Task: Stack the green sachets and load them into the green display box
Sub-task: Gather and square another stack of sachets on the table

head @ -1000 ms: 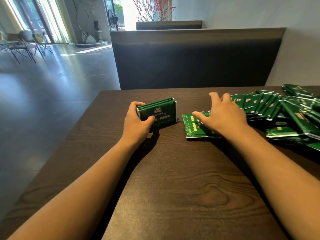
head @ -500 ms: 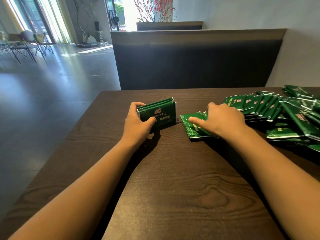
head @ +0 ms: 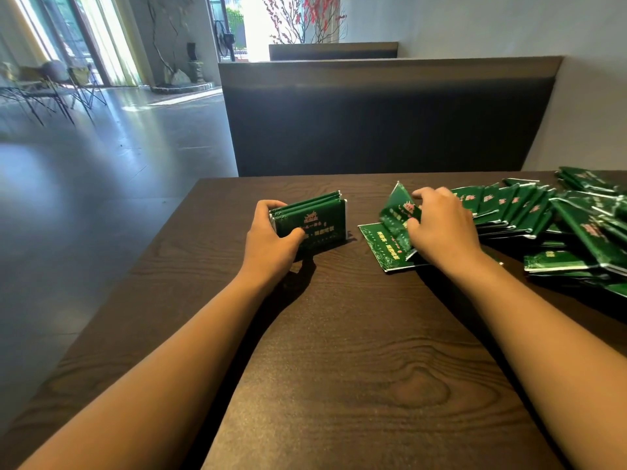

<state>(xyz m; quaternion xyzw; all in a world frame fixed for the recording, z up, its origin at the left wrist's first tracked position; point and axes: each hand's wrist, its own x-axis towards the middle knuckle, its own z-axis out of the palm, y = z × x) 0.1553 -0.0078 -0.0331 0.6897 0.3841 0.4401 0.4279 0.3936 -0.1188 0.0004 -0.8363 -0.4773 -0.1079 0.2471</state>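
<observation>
Several green sachets are standing together on edge as a small stack on the dark wooden bench, left of the middle. The left hand is gripping this stack at its left end, with the fingers curling over the far side and the thumb pressing on the near face, so its grip is closing around the stack. The printed face of the stack is looking toward the person.

To the right, the right hand is pinching a few sachets between the thumb and the fingers and is tilting them up from the bench. Their upper corner is pointing away from the person. Under them one flat sachet is lying on the bench, just beside the hand, well apart from the standing stack.

Farther right, a fanned row of sachets is leaning one on another, touching the back of the right hand. At the right edge a loose pile of sachets is lying in several directions, some overlapping.

Both forearms are bare and are reaching from the near edge over the bench. Behind the bench a dark padded seat back is standing. On the far left a shiny floor and some wire chairs are showing.
</observation>
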